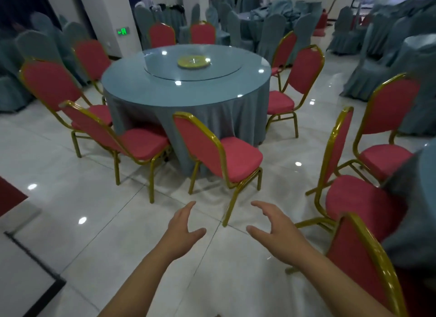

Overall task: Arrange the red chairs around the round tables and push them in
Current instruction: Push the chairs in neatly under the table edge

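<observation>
A round table [188, 90] with a blue cloth and a glass turntable stands ahead. Several red chairs with gold frames ring it. The nearest red chair [212, 151] stands at the table's front, its seat turned to the right and only partly toward the cloth. Another red chair [132, 139] sits to its left, angled. My left hand [184, 224] and my right hand [276, 229] are stretched out just short of the nearest chair, both open, fingers spread, touching nothing.
Three more red chairs [349, 194] crowd the right side beside a second blue-clothed table [424, 175]. Blue-covered chairs and tables [271, 26] fill the back and sides. A white pillar [111, 16] stands back left. Glossy tile floor lies under my arms.
</observation>
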`<move>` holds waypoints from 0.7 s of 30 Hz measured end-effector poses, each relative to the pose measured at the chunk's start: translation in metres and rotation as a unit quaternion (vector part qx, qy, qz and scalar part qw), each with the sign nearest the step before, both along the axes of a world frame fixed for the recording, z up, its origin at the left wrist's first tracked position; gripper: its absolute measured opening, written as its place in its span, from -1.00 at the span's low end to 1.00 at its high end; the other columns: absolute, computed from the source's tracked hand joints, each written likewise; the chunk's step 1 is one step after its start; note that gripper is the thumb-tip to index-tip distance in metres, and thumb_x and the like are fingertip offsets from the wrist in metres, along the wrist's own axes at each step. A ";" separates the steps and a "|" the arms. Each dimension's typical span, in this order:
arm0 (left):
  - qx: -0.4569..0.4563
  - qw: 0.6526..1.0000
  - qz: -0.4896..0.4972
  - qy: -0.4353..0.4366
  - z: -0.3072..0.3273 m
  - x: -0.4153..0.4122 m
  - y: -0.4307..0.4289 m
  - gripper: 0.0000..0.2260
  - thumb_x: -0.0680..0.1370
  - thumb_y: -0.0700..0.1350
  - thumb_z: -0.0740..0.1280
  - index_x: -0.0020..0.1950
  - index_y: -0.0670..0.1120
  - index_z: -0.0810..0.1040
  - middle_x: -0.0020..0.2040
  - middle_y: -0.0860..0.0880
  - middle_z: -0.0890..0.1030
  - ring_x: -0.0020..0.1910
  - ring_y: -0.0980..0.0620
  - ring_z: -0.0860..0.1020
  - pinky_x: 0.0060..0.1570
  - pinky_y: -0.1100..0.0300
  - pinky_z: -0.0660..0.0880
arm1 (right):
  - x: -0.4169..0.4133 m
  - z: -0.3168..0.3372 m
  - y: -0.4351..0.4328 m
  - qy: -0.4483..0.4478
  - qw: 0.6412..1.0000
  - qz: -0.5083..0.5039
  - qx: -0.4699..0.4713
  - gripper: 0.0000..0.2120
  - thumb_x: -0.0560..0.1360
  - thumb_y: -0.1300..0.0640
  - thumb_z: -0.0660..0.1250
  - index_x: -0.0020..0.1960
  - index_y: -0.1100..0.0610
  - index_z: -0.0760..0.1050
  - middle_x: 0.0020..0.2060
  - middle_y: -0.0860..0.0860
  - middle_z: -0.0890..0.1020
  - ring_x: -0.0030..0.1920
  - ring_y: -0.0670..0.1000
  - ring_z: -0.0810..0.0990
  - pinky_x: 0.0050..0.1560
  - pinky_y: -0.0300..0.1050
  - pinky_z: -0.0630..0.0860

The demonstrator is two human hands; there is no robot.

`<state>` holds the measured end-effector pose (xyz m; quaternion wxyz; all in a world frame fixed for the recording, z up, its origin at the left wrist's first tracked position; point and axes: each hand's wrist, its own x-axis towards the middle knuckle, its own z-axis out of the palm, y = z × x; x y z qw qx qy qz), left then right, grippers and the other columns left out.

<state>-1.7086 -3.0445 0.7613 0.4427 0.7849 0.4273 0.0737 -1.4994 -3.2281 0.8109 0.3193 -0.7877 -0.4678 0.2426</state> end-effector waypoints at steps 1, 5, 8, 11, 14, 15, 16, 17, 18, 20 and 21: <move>0.006 1.000 -0.006 0.002 0.003 0.008 0.025 -0.27 0.53 0.04 0.42 0.58 0.18 0.08 0.57 0.02 0.16 0.52 -0.02 0.18 0.46 0.02 0.21 | 0.006 0.000 0.020 0.001 1.000 -0.004 0.002 -0.38 0.49 -0.20 0.35 0.49 -0.18 0.23 0.30 -0.33 0.29 0.31 -0.25 0.31 0.23 -0.27 0.28; 0.017 1.000 -0.006 0.014 0.013 0.039 0.108 -0.26 0.53 0.03 0.43 0.59 0.12 0.08 0.57 -0.02 0.17 0.52 -0.04 0.19 0.45 0.03 0.21 | 0.035 0.006 0.087 0.005 1.000 -0.021 0.001 -0.35 0.46 -0.20 0.38 0.48 -0.22 0.21 0.28 -0.30 0.31 0.26 -0.24 0.33 0.18 -0.26 0.30; 0.031 0.999 -0.015 0.014 0.018 0.068 0.170 -0.24 0.51 0.00 0.45 0.59 0.13 0.08 0.55 -0.02 0.19 0.50 -0.03 0.21 0.41 0.06 0.23 | 0.064 0.008 0.147 0.001 1.000 -0.014 -0.007 -0.30 0.44 -0.18 0.41 0.50 -0.19 0.20 0.24 -0.29 0.29 0.23 -0.21 0.33 0.12 -0.29 0.29; 0.066 0.997 -0.013 0.022 0.018 0.100 0.234 -0.21 0.48 -0.05 0.47 0.59 0.10 0.10 0.53 -0.03 0.21 0.47 -0.04 0.25 0.35 0.10 0.26 | 0.091 0.010 0.219 -0.002 1.000 0.006 -0.007 -0.26 0.42 -0.11 0.44 0.50 -0.15 0.17 0.18 -0.25 0.26 0.16 -0.18 0.30 0.09 -0.23 0.31; 0.097 0.994 -0.004 0.044 0.025 0.133 0.296 -0.18 0.45 -0.07 0.50 0.59 0.06 0.11 0.50 -0.03 0.25 0.45 -0.03 0.27 0.34 0.14 0.26 | 0.109 0.012 0.295 0.022 0.999 0.027 -0.003 -0.30 0.41 -0.06 0.47 0.45 -0.16 0.22 0.16 -0.21 0.33 0.11 -0.14 0.39 0.06 -0.17 0.39; 0.101 0.994 -0.003 0.051 0.028 0.144 0.316 -0.16 0.44 -0.07 0.50 0.60 0.04 0.10 0.50 -0.04 0.25 0.46 -0.04 0.27 0.38 0.11 0.27 | 0.112 0.012 0.318 0.045 0.999 0.026 0.002 -0.36 0.40 -0.05 0.47 0.39 -0.19 0.25 0.14 -0.17 0.39 0.06 -0.12 0.46 0.02 -0.16 0.45; 0.105 0.993 -0.005 0.060 0.031 0.154 0.337 -0.15 0.43 -0.07 0.51 0.60 0.03 0.09 0.51 -0.06 0.24 0.47 -0.05 0.26 0.42 0.06 0.26 | 0.116 0.012 0.341 0.063 0.998 0.024 0.008 -0.41 0.39 -0.04 0.46 0.33 -0.20 0.28 0.12 -0.13 0.42 0.02 -0.10 0.50 -0.02 -0.14 0.50; 0.112 0.991 -0.007 0.074 0.033 0.165 0.357 -0.13 0.43 -0.07 0.51 0.60 0.03 0.08 0.52 -0.07 0.22 0.48 -0.07 0.24 0.45 0.02 0.25 | 0.121 0.011 0.363 0.071 0.997 0.024 0.011 -0.43 0.38 -0.05 0.46 0.30 -0.16 0.30 0.11 -0.09 0.44 0.03 -0.06 0.52 -0.03 -0.12 0.51; 0.120 0.988 -0.008 0.093 0.035 0.175 0.378 -0.12 0.43 -0.08 0.51 0.61 0.04 0.05 0.53 -0.08 0.20 0.49 -0.09 0.22 0.46 -0.02 0.23 | 0.126 0.008 0.384 0.065 0.998 0.026 0.007 -0.40 0.37 -0.07 0.46 0.33 -0.09 0.29 0.14 -0.05 0.45 0.09 0.00 0.52 0.01 -0.09 0.50; 0.130 0.982 -0.004 0.136 0.036 0.194 0.418 -0.10 0.43 -0.10 0.49 0.61 0.09 -0.01 0.56 -0.11 0.13 0.51 -0.16 0.17 0.47 -0.07 0.21 | 0.138 0.001 0.427 0.038 0.999 0.025 -0.026 -0.22 0.38 -0.10 0.45 0.50 0.00 0.19 0.32 0.02 0.40 0.28 0.10 0.44 0.19 0.00 0.46; 0.130 0.980 0.001 0.153 0.036 0.202 0.437 -0.08 0.43 -0.11 0.48 0.61 0.13 -0.03 0.57 -0.12 0.09 0.52 -0.19 0.15 0.46 -0.09 0.21 | 0.145 -0.004 0.447 0.021 0.998 0.021 -0.053 -0.13 0.38 -0.11 0.44 0.55 0.02 0.11 0.41 0.03 0.34 0.36 0.13 0.39 0.27 0.05 0.42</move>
